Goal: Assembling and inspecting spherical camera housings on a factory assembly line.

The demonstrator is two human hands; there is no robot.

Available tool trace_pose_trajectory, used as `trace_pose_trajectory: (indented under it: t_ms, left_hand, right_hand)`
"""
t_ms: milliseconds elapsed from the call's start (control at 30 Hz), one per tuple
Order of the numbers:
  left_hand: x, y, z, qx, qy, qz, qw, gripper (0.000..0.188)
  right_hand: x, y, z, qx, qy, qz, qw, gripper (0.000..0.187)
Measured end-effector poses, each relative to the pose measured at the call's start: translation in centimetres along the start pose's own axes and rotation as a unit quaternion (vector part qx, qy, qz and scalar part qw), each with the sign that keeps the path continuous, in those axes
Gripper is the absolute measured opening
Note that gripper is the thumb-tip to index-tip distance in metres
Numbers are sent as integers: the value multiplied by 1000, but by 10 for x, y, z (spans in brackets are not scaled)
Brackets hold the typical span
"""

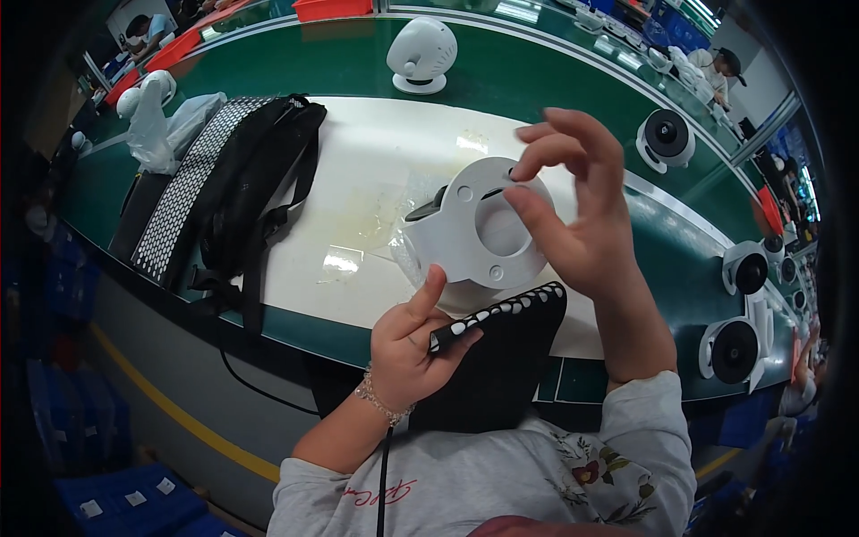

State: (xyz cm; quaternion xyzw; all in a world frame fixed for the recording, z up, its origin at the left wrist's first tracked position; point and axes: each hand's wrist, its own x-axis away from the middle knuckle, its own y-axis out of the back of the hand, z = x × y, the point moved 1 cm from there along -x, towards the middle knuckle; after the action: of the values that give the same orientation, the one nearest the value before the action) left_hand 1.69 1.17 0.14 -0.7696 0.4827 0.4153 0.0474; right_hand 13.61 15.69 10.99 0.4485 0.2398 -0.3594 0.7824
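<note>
A white fan-like device with a ring-shaped base (438, 237) lies base up in front of me, its body mostly hidden underneath. Two small round pads or recesses show on the ring. At the ring's upper right, the thumb and index finger of my right hand (582, 197) come together in a pinch beside a small dark spot. What they hold, if anything, is too small to make out. Below the base, my left hand (407, 349) grips a black sheet (510, 358) with white round spots along its folded edge. The left thumb points up beside the device.
On the left lie black straps (259, 179), a white-spotted black sheet (192, 188) and a clear plastic bag (157, 139). A white board (344, 152) covers part of the green table. Similar white devices (420, 58) stand at the back and right. People work beyond.
</note>
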Motion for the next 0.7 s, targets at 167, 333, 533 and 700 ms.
trace_pose_trajectory:
  t_ms: [167, 333, 533, 700]
  left_hand:
    - [4, -1, 3, 6, 4, 8, 1000, 17]
    - [5, 0, 4, 6, -5, 6, 1000, 17]
    - [4, -1, 4, 5, -6, 13, 1000, 17]
    - [5, -2, 4, -1, 2, -2, 1000, 19]
  right_hand:
    - [-15, -13, 6, -178, -189, 102, 960, 50]
    - [-16, -15, 7, -182, -192, 120, 957, 49]
    - [-6, -10, 13, -25, -113, 95, 989, 46]
    - [3, 0, 32, 149, -33, 162, 975, 34]
